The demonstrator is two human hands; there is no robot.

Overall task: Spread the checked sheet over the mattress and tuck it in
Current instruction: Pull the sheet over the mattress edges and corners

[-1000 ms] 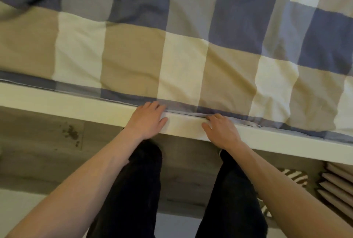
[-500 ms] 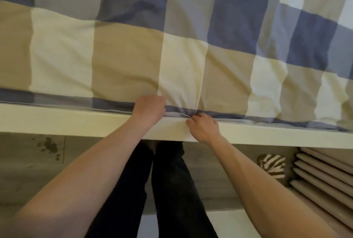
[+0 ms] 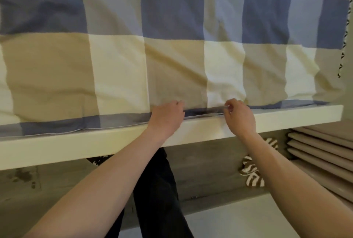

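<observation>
The frame [image 3: 76,142] carries the mattress, which is hidden under the sheet [image 3: 114,66]; below the frame lie a striped cloth [image 3: 252,172] and, at the far right, a stack of flat pads [image 3: 321,146]. My left hand [image 3: 166,117] sits at the sheet's lower edge just above the frame, fingers curled into the fabric, tips hidden in the fold; my right hand [image 3: 240,117] is near it, to its right, thumb and fingers pinching the pale hem and lifting it a little off the frame. Between my hands the hem gapes and shows a dark slit. The sheet is checked in blue, grey, tan and cream; it lies across the bed top with soft creases running toward my hands; left of them its blue border rests on the frame, and at the right its corner sags, rumpled. My legs [image 3: 158,180] stand under the frame.
</observation>
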